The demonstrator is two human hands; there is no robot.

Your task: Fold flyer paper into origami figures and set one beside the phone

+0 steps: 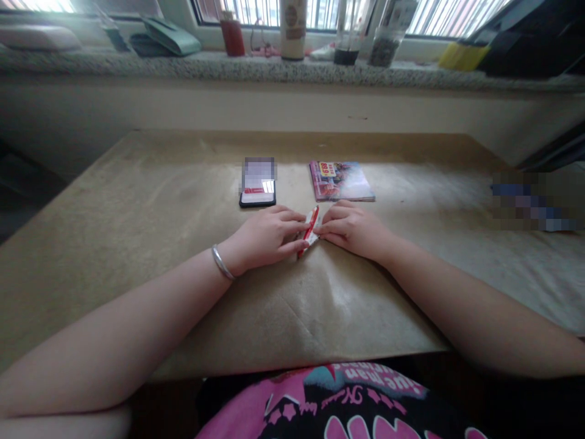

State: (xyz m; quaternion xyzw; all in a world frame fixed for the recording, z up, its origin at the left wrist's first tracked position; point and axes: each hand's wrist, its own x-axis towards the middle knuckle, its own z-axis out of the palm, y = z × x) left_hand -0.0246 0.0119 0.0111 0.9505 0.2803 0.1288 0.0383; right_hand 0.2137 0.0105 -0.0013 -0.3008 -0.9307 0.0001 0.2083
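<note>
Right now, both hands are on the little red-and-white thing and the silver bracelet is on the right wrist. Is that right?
Not quite: the head view shows the silver bracelet on the left wrist. The left hand and right hand are both on the little red-and-white thing.

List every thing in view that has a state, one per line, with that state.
Folded paper: creased, partly covered by fingers.
Left hand: palm down, fingertips on the paper.
Right hand: fingertips bunched at the paper's edge.
Bangle: worn on the left wrist.
Smartphone: face up, screen lit, partly pixelated.
Illustrated booklet: flat, looks closed.
Red bottle: upright.
</note>
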